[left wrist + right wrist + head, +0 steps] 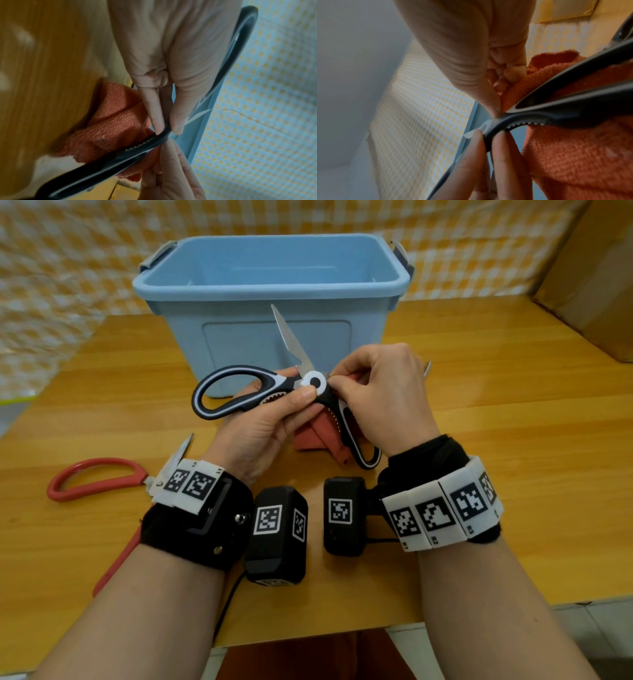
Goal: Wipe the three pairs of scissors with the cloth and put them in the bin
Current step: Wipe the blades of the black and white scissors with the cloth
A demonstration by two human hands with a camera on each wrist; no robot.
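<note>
The step in hand looks like the wiping of the first pair: the black-and-white scissors (274,392) are held spread wide open in the air just in front of the blue bin (274,282), and no scissors are visible inside the part of the bin that shows. One blade points up across the bin's front wall; the other blade runs off behind the right hand, and only a glint of metal past the knuckles hints at its tip.

The left hand (263,422) pinches the scissors at the pivot, thumb on the white disc and fingers curled underneath the near handle. The right hand (380,392), palm down, has its fingers curled in a pinch on the orange cloth (318,436) right beside the pivot, on the side away from the upright blade. The rest of the cloth hangs below the scissors, nearer the person than the bin.

Next, I judge, the cloth needs drawing along each blade from the pivot outward, keeping fingertips off the edges, then the pair closed and lowered into the bin.

A red pair of scissors (92,477) lies on the table (513,405) left of the bin and nearer the person, partly under the left wrist. The third pair I cannot find.
</note>
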